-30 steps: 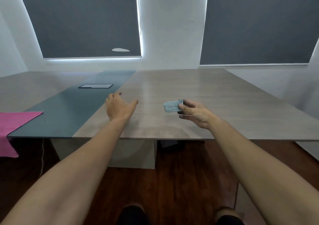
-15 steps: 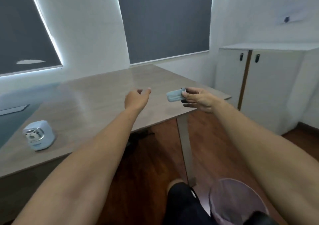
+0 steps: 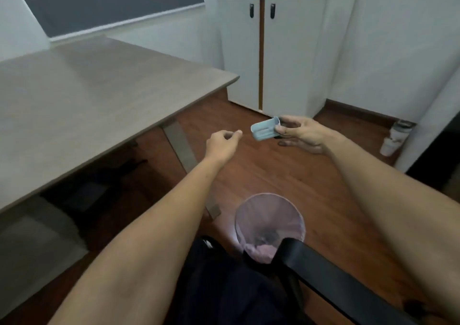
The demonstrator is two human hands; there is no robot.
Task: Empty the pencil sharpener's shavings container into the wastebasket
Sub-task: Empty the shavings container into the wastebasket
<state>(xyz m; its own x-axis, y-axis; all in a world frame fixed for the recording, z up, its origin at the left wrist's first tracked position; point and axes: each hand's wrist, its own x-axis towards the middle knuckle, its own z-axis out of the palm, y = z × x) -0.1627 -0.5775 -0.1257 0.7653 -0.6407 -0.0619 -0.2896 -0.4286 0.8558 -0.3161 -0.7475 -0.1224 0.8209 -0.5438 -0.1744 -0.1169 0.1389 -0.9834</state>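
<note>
My right hand [image 3: 300, 135] grips the small pale-blue shavings container [image 3: 264, 131] by one end and holds it out level over the wooden floor. My left hand [image 3: 221, 145] hovers just left of it with loosely curled fingers and holds nothing. The wastebasket [image 3: 270, 225] is round, with a pinkish translucent liner, and stands on the floor below and nearer to me than the container. A black chair armrest covers part of its near rim. The pencil sharpener itself is out of view.
A grey wood-grain desk [image 3: 99, 95] fills the left, with its metal leg [image 3: 181, 148] close to the basket. A white two-door cabinet [image 3: 273, 50] stands ahead by the wall. Some white cups [image 3: 395, 138] sit on the floor at right. A black chair armrest [image 3: 336, 275] crosses the lower right.
The view has swung right and down, away from the desk and the sharpener, toward the floor and wastebasket. My right hand has carried the container off the desk and out over the floor.
</note>
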